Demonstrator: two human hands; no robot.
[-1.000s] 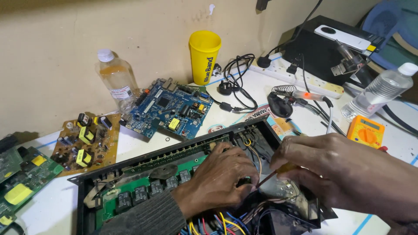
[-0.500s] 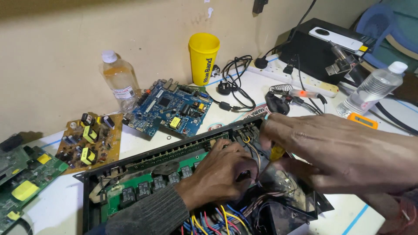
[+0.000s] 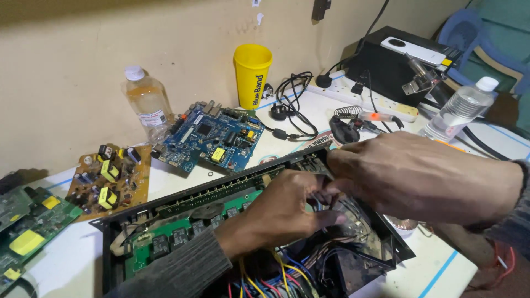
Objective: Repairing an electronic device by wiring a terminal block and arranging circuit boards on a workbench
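Reaching into the open black case [image 3: 165, 205], my left hand [image 3: 281, 212] pinches the wires [image 3: 326, 200] under its curled fingertips. My right hand [image 3: 419, 176] meets it from the right, fingers bent; its grip I cannot tell. Beyond them lies a blue circuit board [image 3: 212, 135].

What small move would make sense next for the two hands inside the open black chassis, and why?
Probably pinch and ease free the thin wire the fingers meet on. Both the left hand and the right hand are inside the black chassis, fingertips close together over a tangle of coloured wires beside the green board. Whether either hand already grips a wire is hidden.
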